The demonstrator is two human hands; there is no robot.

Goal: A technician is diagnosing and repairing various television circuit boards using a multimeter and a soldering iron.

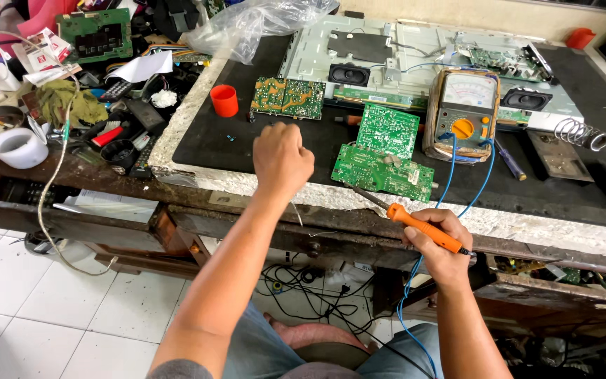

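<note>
Right now my right hand [438, 242] grips the orange soldering iron [422, 228], tip at the green circuit board [382, 172]. My left hand [282, 160] is fisted, contents hidden. I judge a slip could scorch the blue leads [450, 175].

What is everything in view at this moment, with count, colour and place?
circuit boards: three, green, on the black mat at bench centre
soldering iron: one, orange handle, in the right hand at the bench edge
analog meter: one, tan case, blue leads, right of the boards
small cup: one, orange-red, left part of the mat
metal panel with speakers: one, grey, at the back
coiled iron stand: one, silver, far right
tape roll: one, white, cluttered shelf at left
plastic bag: one, clear, top centre
left hand: fist closed, above the mat
right hand: fingers wrapped round the iron's handle
</note>
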